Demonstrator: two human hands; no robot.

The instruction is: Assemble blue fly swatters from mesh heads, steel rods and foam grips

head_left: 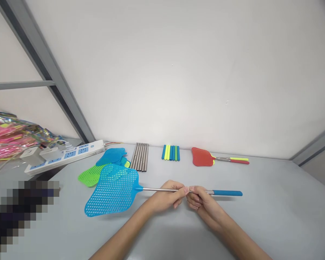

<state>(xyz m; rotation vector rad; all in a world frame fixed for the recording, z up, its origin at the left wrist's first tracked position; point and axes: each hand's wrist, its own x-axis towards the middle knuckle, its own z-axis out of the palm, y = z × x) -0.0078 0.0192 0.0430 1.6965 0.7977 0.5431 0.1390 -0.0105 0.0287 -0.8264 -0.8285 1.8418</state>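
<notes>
From where I stand, both hands are closed on the slim metal rod (pixel 157 189) of a blue fly swatter, just below the middle of the frame. The left hand (pixel 166 198) pinches it on the side toward the broad mesh head (pixel 113 191); the right hand (pixel 206 203) grips on the side toward the blue handle (pixel 228 193). The fingertips come so close together that I can't tell whether they touch, and they hide the rod between them.

The swatter's long axis runs nearly level across the view, head at the left, handle at the right, crossing in front of both forearms. The handle end is nearer the right hand, the head nearer the left.

Behind, on the grey counter (pixel 273 202), a row of metal tubes (pixel 139 159) stands left of some short coloured grips (pixel 170 152), with a red swatter (pixel 203 157) farther right. A green mesh head (pixel 90 176) lies partly under the blue one.
</notes>
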